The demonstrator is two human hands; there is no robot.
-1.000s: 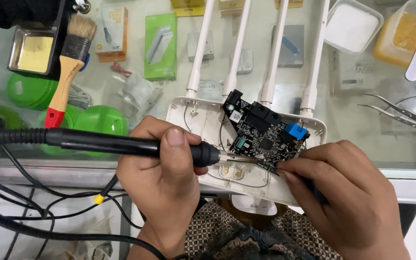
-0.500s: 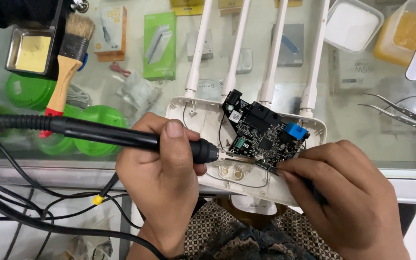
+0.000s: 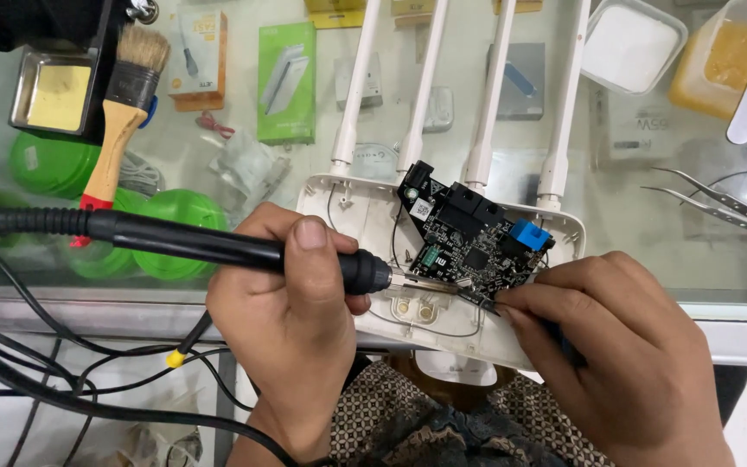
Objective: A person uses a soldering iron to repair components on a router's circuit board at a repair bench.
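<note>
My left hand [image 3: 291,329] grips a black soldering iron [image 3: 209,246], whose metal tip touches the near edge of a black circuit board [image 3: 464,244]. The board, with a blue part at its right end, lies tilted in an open white router shell [image 3: 343,203] with several white antennas [image 3: 425,86] pointing away from me. My right hand [image 3: 620,355] pinches something thin at the board's near right corner; what it holds is hidden by the fingers.
A paintbrush [image 3: 118,121] with a wooden handle lies at the left beside a metal tray with a yellow sponge [image 3: 54,95]. Green round lids [image 3: 162,229], small boxes, white and yellow plastic tubs [image 3: 633,43], and tweezers [image 3: 719,203] surround the router. Black cables [image 3: 62,380] hang below the glass counter edge.
The soldering iron's tip stays at the board's edge. Both hands have barely shifted.
</note>
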